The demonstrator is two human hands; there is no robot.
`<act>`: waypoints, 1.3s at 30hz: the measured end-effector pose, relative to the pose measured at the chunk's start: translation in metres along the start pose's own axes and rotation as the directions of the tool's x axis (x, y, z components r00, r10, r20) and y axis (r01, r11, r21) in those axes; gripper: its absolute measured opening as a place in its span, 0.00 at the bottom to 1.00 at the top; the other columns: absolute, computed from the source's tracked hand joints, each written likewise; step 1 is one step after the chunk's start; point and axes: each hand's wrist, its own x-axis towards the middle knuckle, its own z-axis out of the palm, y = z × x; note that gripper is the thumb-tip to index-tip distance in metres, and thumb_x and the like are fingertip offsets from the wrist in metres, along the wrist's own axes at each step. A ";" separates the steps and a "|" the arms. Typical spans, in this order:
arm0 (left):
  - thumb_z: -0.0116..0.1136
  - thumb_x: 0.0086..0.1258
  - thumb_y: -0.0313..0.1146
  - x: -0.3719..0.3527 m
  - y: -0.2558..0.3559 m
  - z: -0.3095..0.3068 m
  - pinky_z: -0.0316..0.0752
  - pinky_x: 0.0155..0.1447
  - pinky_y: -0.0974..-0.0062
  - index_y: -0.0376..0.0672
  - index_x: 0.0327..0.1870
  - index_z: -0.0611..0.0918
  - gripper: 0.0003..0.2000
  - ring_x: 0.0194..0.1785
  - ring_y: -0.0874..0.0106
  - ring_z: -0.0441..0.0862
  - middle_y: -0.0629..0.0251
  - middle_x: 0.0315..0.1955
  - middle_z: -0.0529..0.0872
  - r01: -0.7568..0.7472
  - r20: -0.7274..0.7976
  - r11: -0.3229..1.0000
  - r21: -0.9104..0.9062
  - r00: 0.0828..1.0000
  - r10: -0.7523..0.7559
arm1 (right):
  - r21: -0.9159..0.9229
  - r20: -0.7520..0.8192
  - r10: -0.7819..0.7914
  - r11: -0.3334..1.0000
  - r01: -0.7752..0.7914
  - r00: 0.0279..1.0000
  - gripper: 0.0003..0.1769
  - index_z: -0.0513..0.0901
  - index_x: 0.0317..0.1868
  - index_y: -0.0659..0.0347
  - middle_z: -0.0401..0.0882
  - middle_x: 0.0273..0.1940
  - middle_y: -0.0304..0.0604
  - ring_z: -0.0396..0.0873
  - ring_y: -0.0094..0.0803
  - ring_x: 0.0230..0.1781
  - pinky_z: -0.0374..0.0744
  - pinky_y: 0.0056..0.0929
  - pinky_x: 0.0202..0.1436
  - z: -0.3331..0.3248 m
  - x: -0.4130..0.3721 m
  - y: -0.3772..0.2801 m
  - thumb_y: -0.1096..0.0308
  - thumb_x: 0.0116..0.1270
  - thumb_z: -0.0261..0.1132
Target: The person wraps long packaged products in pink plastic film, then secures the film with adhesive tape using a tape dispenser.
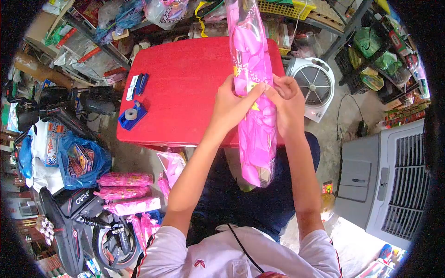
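Note:
A long pink flower-patterned package in clear plastic wrap [257, 143] lies lengthwise over the near edge of the red table [181, 92]. Its far end is loose clear film, and the near end hangs above my lap. My left hand [232, 102] grips it from the left side, thumb across the top. From the right, my right hand [288, 99] pinches the wrap with thumb and curled fingers. Both thumbs meet near the package's middle, by a small pale label. What lies under the fingertips is hidden.
On the table's left sit a blue tape dispenser [132, 115] and a dark blue stapler [141, 84]. Several pink packages [125, 192] lie on the floor at left, near a motorbike [74, 227]. A fan [314, 88] and a grey air cooler [384, 180] stand right.

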 end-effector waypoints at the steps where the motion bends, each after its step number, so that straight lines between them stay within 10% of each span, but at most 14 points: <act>1: 0.77 0.66 0.41 -0.003 0.002 -0.001 0.84 0.54 0.68 0.31 0.55 0.83 0.24 0.49 0.70 0.90 0.54 0.46 0.92 0.003 0.002 1.000 -0.030 1.000 -0.003 | 0.030 0.012 0.029 0.999 -0.029 1.000 0.21 0.77 0.52 0.62 0.85 0.59 0.49 0.84 0.28 0.51 0.84 0.28 0.56 -0.001 0.000 0.001 0.82 0.64 0.75; 13: 0.75 0.71 0.40 -0.011 0.008 -0.006 0.83 0.51 0.73 0.35 0.58 0.83 0.22 0.46 0.75 0.87 0.62 0.47 0.90 0.071 0.056 0.988 -0.139 0.996 -0.064 | 0.061 0.099 0.056 0.996 -0.062 0.994 0.18 0.81 0.56 0.63 0.86 0.51 0.41 0.84 0.27 0.49 0.82 0.28 0.57 0.005 -0.009 0.003 0.79 0.67 0.75; 28: 0.76 0.68 0.33 -0.012 0.007 -0.023 0.83 0.51 0.73 0.35 0.55 0.85 0.18 0.46 0.76 0.88 0.63 0.47 0.91 0.180 -0.043 0.944 -0.275 0.979 -0.199 | 0.121 0.302 0.070 0.986 -0.112 0.951 0.21 0.78 0.67 0.71 0.81 0.64 0.52 0.78 0.35 0.67 0.71 0.34 0.75 0.016 -0.014 0.000 0.73 0.77 0.59; 39: 0.67 0.75 0.40 0.009 -0.016 -0.081 0.86 0.55 0.64 0.36 0.55 0.83 0.17 0.46 0.66 0.90 0.60 0.45 0.91 0.204 -0.024 0.831 -0.518 0.967 -0.252 | 0.081 0.416 -0.044 0.997 0.011 0.908 0.37 0.68 0.75 0.75 0.69 0.76 0.62 0.69 0.46 0.78 0.63 0.42 0.82 0.010 -0.012 0.000 0.50 0.81 0.56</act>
